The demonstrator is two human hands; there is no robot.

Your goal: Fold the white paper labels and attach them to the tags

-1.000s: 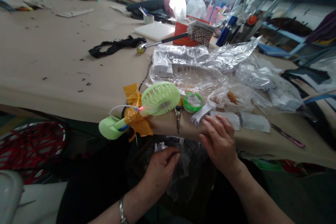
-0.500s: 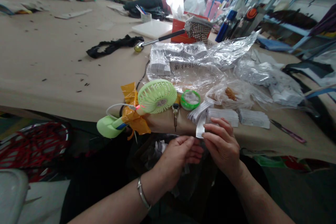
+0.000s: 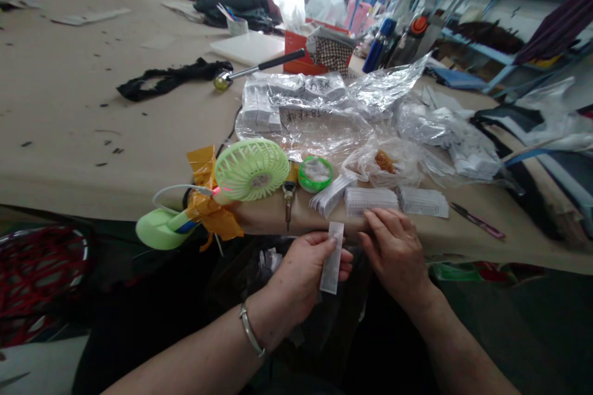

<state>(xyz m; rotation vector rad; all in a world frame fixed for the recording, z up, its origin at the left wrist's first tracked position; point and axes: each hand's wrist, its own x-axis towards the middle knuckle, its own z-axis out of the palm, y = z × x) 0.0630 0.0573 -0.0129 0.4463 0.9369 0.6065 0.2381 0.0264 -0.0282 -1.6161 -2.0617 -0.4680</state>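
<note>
Just past the table's front edge, my left hand (image 3: 308, 265) pinches a narrow white label (image 3: 332, 259) between thumb and fingers, with the strip standing nearly upright. My right hand (image 3: 396, 247) rests at the edge, fingers stretched forward and thumb apart. Its fingertips reach the near side of the middle stack of labels (image 3: 370, 199). To the left of that stack lies a fanned bunch of labels (image 3: 331, 194), and to its right another stack of labels (image 3: 424, 202). A soldering iron (image 3: 288, 200) points its tip over the edge, left of the bunch.
A green fan (image 3: 252, 170) is fixed at the edge with orange tape (image 3: 215, 216). Near the hands are a green tub (image 3: 315, 174) of white material and pink-handled tweezers or a cutter (image 3: 479, 222). Behind lie clear plastic bags (image 3: 324, 129); a dark bag hangs below.
The label, earlier at my right fingers by the bunch, is now in my left hand. My right hand has moved to the middle stack. The view has shifted right.
</note>
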